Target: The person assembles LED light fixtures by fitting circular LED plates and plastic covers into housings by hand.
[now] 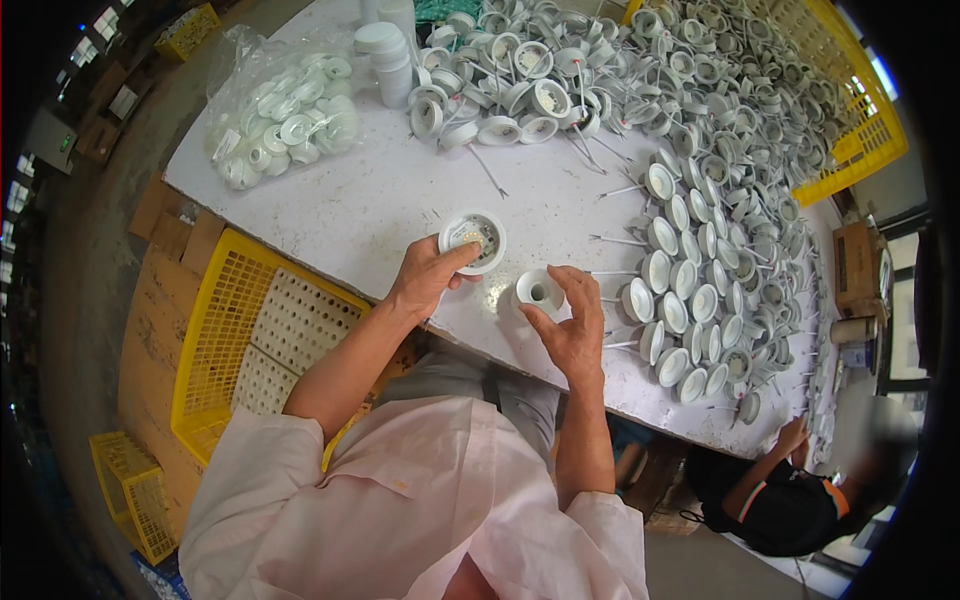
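Note:
My left hand point(432, 272) is closed on a round white lamp housing point(487, 226), thumb over its face, where a disc with small yellowish dots shows inside the rim. Close by on the right, my right hand point(571, 316) pinches a white funnel-shaped reflector ring point(533, 287) between thumb and fingers, its dark central hole turned up. The two parts are apart, both over the near edge of the white table point(380, 215). Just right of my right hand stand rows of finished-looking white lamps point(657, 272) with wires sticking out to the left.
A large heap of white lamp housings point(700, 90) covers the far and right table. A clear bag of white rings point(290, 125) and stacked white cups point(385, 60) are far left. Yellow crates point(210, 345) point(868, 140) stand left and far right. A co-worker point(775, 500) sits at lower right.

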{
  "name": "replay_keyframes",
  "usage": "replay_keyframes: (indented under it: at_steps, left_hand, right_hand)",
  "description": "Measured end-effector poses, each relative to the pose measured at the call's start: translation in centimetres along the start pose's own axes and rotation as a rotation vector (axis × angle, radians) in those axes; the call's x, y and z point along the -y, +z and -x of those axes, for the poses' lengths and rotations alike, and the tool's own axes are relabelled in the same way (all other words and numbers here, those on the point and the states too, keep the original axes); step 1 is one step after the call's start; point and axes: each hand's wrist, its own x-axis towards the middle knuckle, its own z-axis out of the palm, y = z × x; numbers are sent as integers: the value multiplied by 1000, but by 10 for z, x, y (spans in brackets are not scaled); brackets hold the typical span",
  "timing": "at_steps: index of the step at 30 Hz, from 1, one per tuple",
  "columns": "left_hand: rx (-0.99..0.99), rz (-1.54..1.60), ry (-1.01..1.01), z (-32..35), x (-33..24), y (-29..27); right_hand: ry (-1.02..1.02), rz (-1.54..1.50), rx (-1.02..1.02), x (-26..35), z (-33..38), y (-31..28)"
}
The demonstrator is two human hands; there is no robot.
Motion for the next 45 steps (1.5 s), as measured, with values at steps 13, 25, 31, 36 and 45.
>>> replay_keyframes:
  at_steps: [13,25,31,36,45]
  left_hand:
    - [-50,-32,12,0,7,10]
    - [-30,-88,29,6,7,23]
    - [107,8,-6,12,15,18]
    - [109,95,-12,17,19,21]
    - [122,-70,29,21,11,24]
  right_hand:
    - [15,-122,-63,9,5,-20]
    - [-67,-162,-104,26,-9,-9]
    - [-134,-77,-92,38,-23,0]
    - [-83,-89,7,35,-24,14]
    - [42,-275,-32,29,-19,6]
